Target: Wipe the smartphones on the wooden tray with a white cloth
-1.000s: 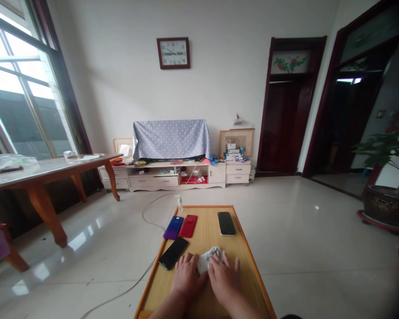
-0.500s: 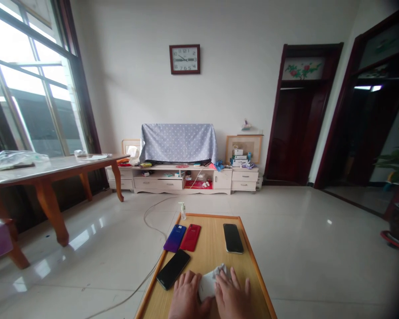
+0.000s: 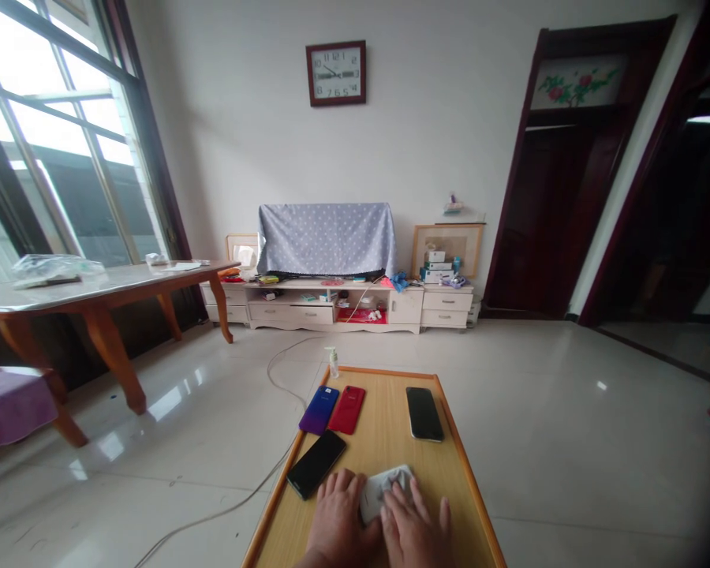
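On the wooden table lies a white phone, partly covered by my hands. My left hand steadies it along its left edge, fingers and thumb around that side. A pale grey cloth rests on the phone's surface, pressed there under the fingers of my right hand. To the left of my left hand sits a black phone, tilted at an angle. Beyond it a blue-purple phone and a red phone lie side by side. Another dark-screened phone is at the right.
A small pump bottle stands at the table's far left corner. A cable trails over the floor on the left. Farther off are a long white cabinet, a polka-dot cloth cover and a larger table.
My head view has tilted down and turned slightly left. The right hand has the cloth pressed flatter over the white phone, showing more of its far end. The other phones stay put.
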`<move>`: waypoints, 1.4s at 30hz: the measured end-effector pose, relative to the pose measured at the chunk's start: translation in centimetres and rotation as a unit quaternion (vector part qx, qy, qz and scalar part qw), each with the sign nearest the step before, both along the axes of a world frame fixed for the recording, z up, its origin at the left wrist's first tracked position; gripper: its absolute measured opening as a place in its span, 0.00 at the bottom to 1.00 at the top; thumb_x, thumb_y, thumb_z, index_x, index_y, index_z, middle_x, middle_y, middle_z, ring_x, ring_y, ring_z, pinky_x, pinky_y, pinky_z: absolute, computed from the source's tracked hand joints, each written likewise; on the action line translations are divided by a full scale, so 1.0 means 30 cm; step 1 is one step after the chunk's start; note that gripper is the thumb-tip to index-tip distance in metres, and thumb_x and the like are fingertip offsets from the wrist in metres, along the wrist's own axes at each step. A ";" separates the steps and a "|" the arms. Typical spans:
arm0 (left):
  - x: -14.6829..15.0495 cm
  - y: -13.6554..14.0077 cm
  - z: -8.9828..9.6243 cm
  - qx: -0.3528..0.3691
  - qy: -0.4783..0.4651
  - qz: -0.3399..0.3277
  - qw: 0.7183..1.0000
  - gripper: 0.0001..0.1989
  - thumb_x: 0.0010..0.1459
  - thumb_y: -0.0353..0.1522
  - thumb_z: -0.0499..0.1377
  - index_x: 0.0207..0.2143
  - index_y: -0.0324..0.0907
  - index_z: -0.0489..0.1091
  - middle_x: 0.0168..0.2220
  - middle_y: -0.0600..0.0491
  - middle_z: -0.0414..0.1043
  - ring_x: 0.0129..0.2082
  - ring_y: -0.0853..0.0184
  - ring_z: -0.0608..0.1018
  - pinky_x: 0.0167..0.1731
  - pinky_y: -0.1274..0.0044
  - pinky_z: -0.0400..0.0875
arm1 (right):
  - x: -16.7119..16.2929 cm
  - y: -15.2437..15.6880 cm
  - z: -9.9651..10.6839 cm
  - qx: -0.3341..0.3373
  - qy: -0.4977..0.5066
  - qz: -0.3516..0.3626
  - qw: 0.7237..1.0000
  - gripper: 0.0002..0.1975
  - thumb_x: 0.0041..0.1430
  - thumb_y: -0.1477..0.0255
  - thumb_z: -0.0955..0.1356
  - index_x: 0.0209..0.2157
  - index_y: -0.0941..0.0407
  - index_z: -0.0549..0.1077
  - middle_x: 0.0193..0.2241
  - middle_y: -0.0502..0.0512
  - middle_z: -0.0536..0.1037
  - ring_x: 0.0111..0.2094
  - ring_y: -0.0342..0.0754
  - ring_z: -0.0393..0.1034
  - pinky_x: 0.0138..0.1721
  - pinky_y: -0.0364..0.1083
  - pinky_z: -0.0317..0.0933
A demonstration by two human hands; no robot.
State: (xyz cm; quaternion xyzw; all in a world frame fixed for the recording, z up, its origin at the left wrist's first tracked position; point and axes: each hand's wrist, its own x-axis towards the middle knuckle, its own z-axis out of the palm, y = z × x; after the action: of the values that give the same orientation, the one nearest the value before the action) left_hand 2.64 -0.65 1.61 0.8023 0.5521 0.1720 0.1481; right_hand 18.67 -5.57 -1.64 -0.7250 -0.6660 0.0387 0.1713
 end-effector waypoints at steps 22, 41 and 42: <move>0.016 -0.013 0.056 -0.025 0.018 0.010 0.999 0.24 0.47 0.45 0.61 0.48 0.51 0.72 0.48 0.50 0.70 0.51 0.54 0.67 0.52 0.67 0.58 | 0.038 0.100 0.068 -0.035 -0.003 -0.047 0.998 0.24 0.70 0.60 0.53 0.61 0.42 0.68 0.64 0.49 0.66 0.69 0.65 0.47 0.60 0.82 0.33; 0.002 -0.003 0.043 -0.032 0.012 0.011 0.999 0.25 0.47 0.46 0.60 0.48 0.51 0.71 0.48 0.49 0.69 0.52 0.53 0.67 0.52 0.65 0.58 | 0.067 0.056 0.013 -0.050 -0.047 -0.040 0.997 0.24 0.69 0.59 0.54 0.61 0.39 0.67 0.65 0.46 0.63 0.69 0.64 0.47 0.61 0.81 0.39; 0.002 -0.003 0.047 -0.037 0.015 0.010 0.999 0.25 0.47 0.47 0.59 0.48 0.51 0.71 0.48 0.49 0.69 0.52 0.53 0.67 0.52 0.66 0.58 | 0.036 0.045 -0.001 -0.051 -0.044 -0.025 0.997 0.23 0.69 0.58 0.55 0.60 0.38 0.69 0.64 0.46 0.64 0.69 0.64 0.48 0.61 0.81 0.38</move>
State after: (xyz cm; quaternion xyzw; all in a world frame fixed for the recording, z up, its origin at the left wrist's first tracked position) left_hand 2.71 -0.75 3.01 0.7932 0.5684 0.1407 0.1672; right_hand 19.74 -4.21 -1.69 -0.7499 -0.6521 0.0361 0.1054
